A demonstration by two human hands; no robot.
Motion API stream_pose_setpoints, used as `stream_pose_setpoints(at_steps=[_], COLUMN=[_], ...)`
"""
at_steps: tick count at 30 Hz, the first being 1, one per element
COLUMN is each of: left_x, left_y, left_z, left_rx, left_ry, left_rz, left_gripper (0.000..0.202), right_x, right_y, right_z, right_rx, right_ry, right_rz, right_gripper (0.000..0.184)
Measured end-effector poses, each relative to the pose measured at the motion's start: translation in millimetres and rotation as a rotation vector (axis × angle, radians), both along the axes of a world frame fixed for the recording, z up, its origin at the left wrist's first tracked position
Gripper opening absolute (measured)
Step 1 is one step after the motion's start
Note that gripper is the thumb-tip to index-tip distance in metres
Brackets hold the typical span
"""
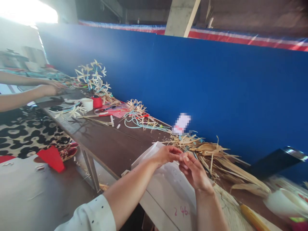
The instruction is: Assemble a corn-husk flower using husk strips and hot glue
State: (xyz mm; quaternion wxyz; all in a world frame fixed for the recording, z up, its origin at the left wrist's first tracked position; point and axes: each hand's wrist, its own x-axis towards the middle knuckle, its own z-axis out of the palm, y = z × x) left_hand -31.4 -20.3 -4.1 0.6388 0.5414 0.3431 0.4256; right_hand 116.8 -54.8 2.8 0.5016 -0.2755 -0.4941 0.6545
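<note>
Blue wall [216, 83], long brown table [106, 141], bright window [26, 11].

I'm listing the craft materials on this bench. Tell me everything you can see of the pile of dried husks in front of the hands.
The pile of dried husks is tan and straw-coloured: long flat leaves and thin shreds, loosely heaped and splaying rightward. It lies on the dark wooden table against the blue wall. The left hand and right hand meet just before it.

Window glare [26, 11] blows out the upper left; edges stretch and blur, right side softest.
</note>
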Motion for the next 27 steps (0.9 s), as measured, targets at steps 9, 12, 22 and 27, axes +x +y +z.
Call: stream_pose_setpoints(at_steps=[9,12,22,27], left_x=[-10.9,-11.1,-9.7,-8.1], left_y=[10.4,9.2,6.3,4.3], left_z=[0.4,1.8,9.9,8.1], left_rx=[-0.222,-0.247,-0.336,-0.244], left_ry=[-0.276,-0.359,-0.653,-0.708], left_rz=[0.182,0.089,0.033,-0.041], left_gripper=[0.047,0.045,0.05,0.053], right_x=[3.0,5.6,6.2,3.6], right_y=[-1.3,3.3,11.0,15.4], right_z=[9.6,7.1,1.2,-5.9], right_rx=[0.024,-0.002,-0.028,-0.102], right_ry=[0.133,0.089,0.066,-0.077], right_rz=[-0.131,-0.252,-0.383,-0.436], right_gripper=[0.017,0.017,0.023,0.029])
